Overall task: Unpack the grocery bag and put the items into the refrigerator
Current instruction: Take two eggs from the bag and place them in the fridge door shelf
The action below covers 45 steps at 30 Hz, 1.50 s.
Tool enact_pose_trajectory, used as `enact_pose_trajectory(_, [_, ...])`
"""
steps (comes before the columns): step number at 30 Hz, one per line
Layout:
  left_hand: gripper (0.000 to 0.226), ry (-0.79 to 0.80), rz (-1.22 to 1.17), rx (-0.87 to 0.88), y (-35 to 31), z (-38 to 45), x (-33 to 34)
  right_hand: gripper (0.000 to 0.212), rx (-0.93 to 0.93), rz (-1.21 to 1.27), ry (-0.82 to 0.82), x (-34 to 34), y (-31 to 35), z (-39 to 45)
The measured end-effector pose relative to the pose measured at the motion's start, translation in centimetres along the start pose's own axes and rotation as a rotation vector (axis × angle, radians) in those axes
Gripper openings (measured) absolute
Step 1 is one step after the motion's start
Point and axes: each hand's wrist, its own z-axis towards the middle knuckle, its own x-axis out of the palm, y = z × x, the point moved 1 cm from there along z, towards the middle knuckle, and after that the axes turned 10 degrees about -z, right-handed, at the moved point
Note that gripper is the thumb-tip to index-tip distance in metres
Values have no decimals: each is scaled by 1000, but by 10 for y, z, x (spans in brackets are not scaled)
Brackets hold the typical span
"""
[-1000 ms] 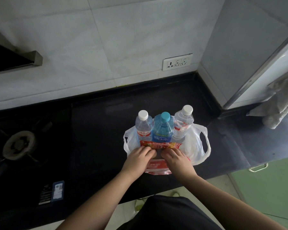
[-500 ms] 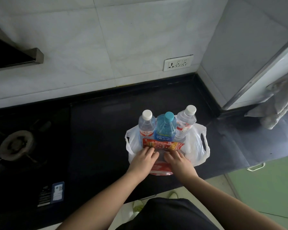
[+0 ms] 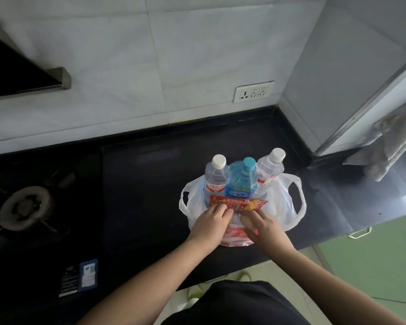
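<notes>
head view: vs 1 s ago little has changed. both hands stay at the near rim of the grocery bag (image 3: 283, 207) on the counter (image 3: 145, 188), so unpacking is barely begun. left hand (image 3: 210, 222) has curled fingers on the red snack packet (image 3: 238, 204); right hand (image 3: 261, 225) is curled on the bag plastic over a red-white pack (image 3: 236, 236). can't tell if either truly grips. three bottles (image 3: 240, 181) stand just beyond the fingers, nothing is out yet.
</notes>
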Motion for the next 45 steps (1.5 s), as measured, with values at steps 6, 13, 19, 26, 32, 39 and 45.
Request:
enact_pose_trajectory(6, [40, -80, -629, -351, -2, -28, -58, 35, 276, 447, 91, -38, 28, -3])
enact_pose_trajectory(13, [40, -300, -1422, -754, 8, -78, -102, 30, 442, 970, 321, -64, 85, -3])
enact_pose_trajectory(19, [39, -523, -1754, -764, -11, -102, -127, 42, 506, 1601, 431, -74, 111, -1])
enact_pose_trajectory(26, [38, -752, -1817, -800, -52, -116, -119, 37, 375, 1692, 588, -73, 95, -8])
enact_pose_trajectory(32, [36, -861, -1858, -811, -101, -119, -100, 38, 306, 1796, 669, -85, 69, -24])
enact_pose_trajectory(39, [31, -1039, -1776, -817, -142, -144, -93, 62, 221, 1801, 916, -78, 70, -40])
enact_pose_trajectory(45, [34, -1240, -1733, -851, -170, -195, -95, 33, 233, 1801, 1129, -66, 107, -64])
